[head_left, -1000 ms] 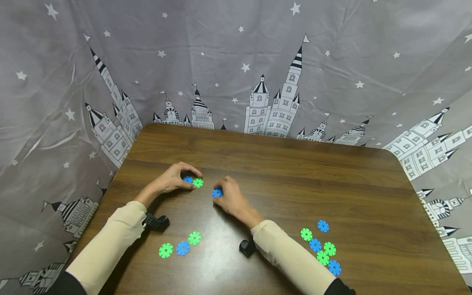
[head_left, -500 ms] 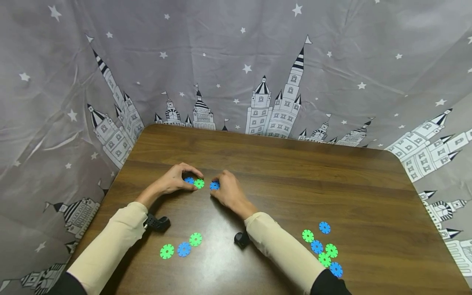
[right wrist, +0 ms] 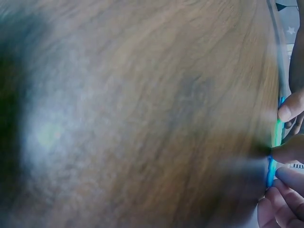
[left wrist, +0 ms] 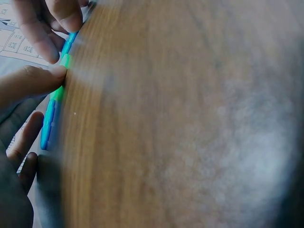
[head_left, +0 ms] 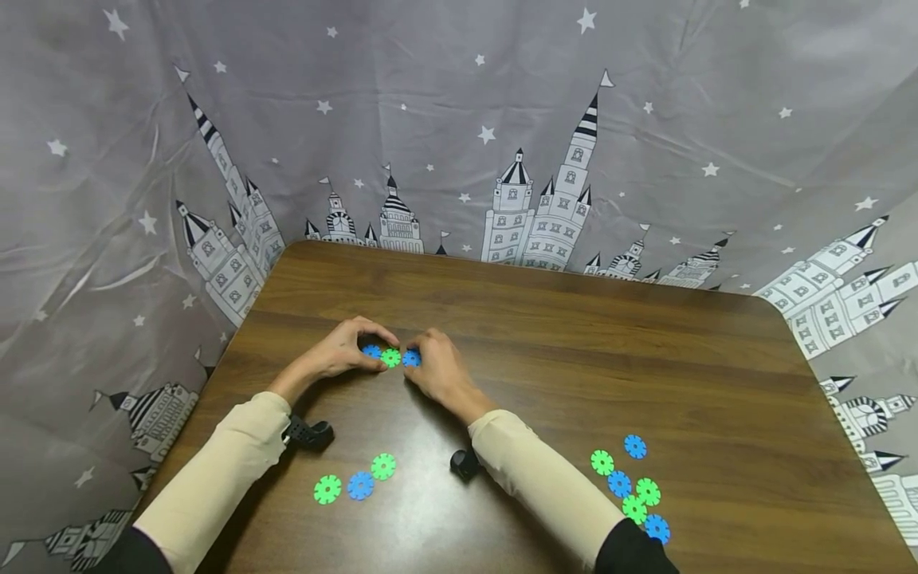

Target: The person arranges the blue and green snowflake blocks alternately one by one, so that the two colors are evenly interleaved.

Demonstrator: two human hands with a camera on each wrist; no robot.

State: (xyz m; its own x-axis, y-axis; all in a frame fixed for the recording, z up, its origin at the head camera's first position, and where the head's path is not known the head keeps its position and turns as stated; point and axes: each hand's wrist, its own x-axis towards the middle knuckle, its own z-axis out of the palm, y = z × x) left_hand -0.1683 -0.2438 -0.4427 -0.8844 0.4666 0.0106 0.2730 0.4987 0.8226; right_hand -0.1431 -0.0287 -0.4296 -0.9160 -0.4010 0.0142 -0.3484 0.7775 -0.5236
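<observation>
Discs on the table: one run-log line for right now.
left hand: holds green disc | right hand: holds blue disc | spacing: held discs close, contact unclear | table: more discs nearer the person

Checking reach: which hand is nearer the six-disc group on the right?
Right. The right hand pinches a blue disc, left of and beyond the group; the left hand is even farther left.
</observation>
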